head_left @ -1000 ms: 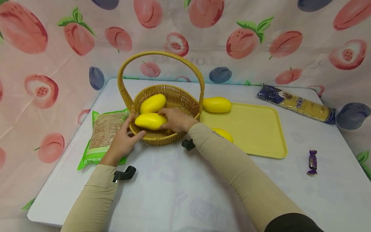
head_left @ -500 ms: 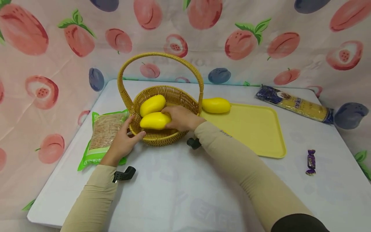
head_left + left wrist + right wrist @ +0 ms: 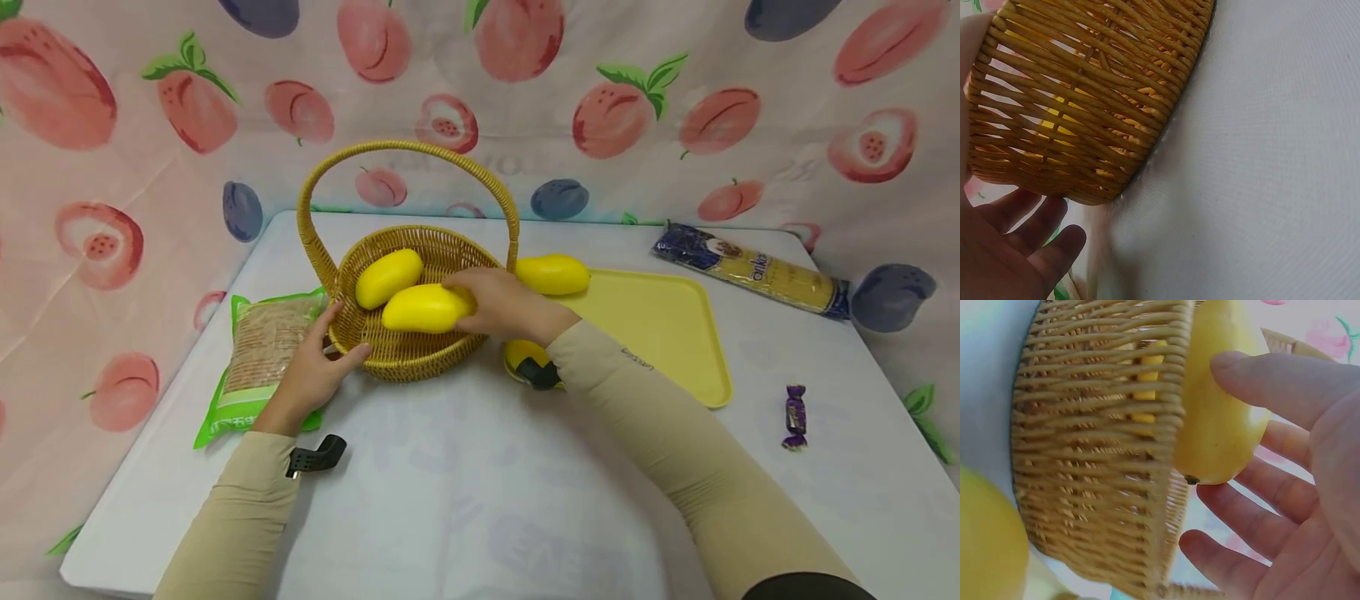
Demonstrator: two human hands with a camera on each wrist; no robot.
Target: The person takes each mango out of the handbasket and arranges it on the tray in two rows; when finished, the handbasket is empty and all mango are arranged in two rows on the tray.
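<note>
My right hand (image 3: 506, 302) pinches a yellow mango (image 3: 423, 308) between thumb and fingers. In the right wrist view this mango (image 3: 1222, 406) stands out above the rim, its dark stem end near the fingertips. A second mango (image 3: 388, 278) lies inside the wicker basket (image 3: 420, 367). Against the basket's left outer side rests my left hand (image 3: 311, 375), thumb toward the front and fingers extended. In the left wrist view, fingertips touch the woven wall (image 3: 1085, 94). A third mango (image 3: 553, 275) is on the tray's back left; another (image 3: 521, 354), partly covered by my right wrist, lies nearer.
Right of the basket is a yellow tray (image 3: 660, 333). A green-edged bag (image 3: 266, 350) of brown food lies under and beside my left hand. Pasta in a long pack (image 3: 750, 271) sits at the back right, a purple-wrapped candy (image 3: 796, 417) nearer. The basket handle (image 3: 405, 146) arches overhead.
My right hand has moved right and slightly up with the mango, away from the basket's left side. The left hand stays at the basket. The view has shifted slightly.
</note>
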